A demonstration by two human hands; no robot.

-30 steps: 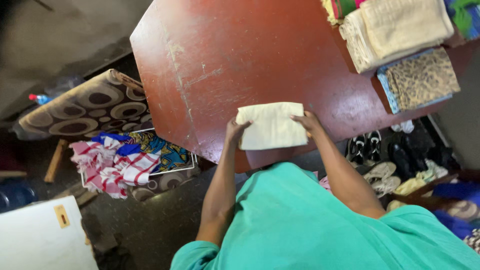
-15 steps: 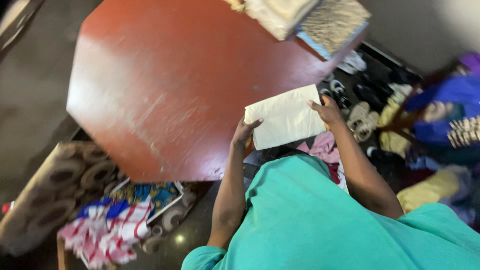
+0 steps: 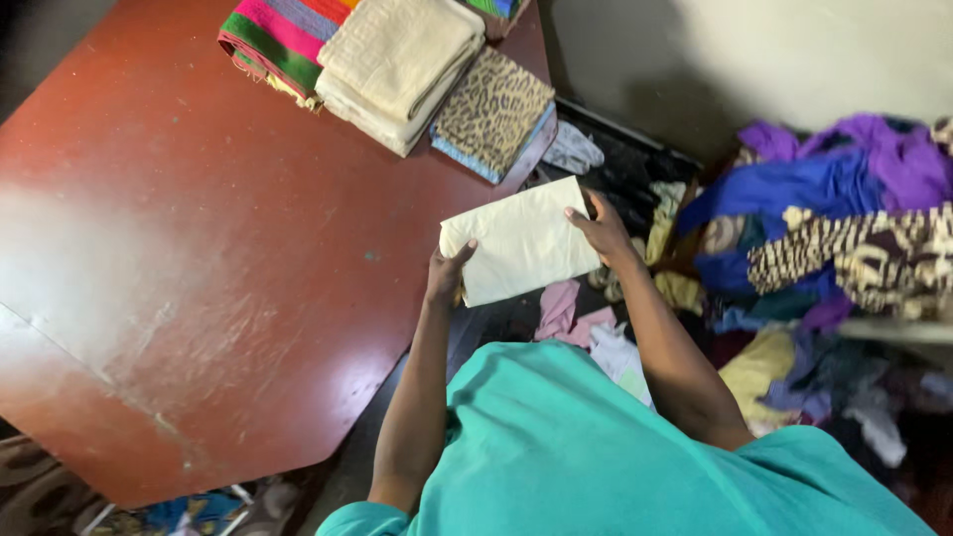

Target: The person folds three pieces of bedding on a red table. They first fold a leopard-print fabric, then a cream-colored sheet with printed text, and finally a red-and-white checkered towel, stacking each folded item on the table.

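Note:
A folded cream cloth (image 3: 521,241) is held up between both hands, just past the right edge of the dark red table (image 3: 199,248). My left hand (image 3: 447,274) grips its lower left corner. My right hand (image 3: 602,227) grips its right edge. At the table's far corner lie a stack of folded cream cloths (image 3: 402,65), a folded leopard-print cloth (image 3: 493,111) and a striped multicoloured cloth (image 3: 278,35). I wear a teal top.
A heap of loose clothes (image 3: 834,228) in purple, blue and animal print is at the right. Pink and white garments (image 3: 581,323) lie on the floor below the held cloth. A patterned cushion shows at the bottom left.
The cream cloth has been lifted off the table's near edge and carried right, towards the folded stacks. The view has swung right, bringing the clothes heap into sight.

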